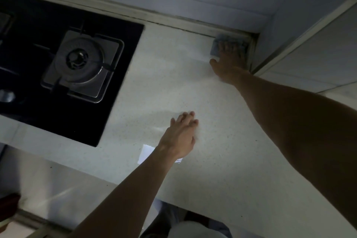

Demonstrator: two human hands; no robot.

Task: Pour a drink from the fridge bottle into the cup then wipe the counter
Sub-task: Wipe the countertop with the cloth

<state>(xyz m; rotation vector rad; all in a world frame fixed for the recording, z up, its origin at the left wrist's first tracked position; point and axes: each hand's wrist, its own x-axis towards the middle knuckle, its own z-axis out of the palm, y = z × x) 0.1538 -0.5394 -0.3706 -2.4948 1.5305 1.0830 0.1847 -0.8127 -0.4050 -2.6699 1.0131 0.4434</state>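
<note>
Nearest, at about 6 o'clock, the left hand [180, 135] lies flat on the pale counter [222, 170], fingers straight and close together, holding nothing; a white paper slip [146, 151] shows just beside its wrist. A black gas hob [58, 63] sits out at 10 o'clock. Farthest, at 1 o'clock in the back corner, the right hand [229, 65] presses straight, spread fingers onto the grey-blue cloth [216, 45], whose long side runs along the back wall. The open counter lies from the cloth toward 7 o'clock, so the stroke should pull that way. Bottle and cup are not in view.
</note>
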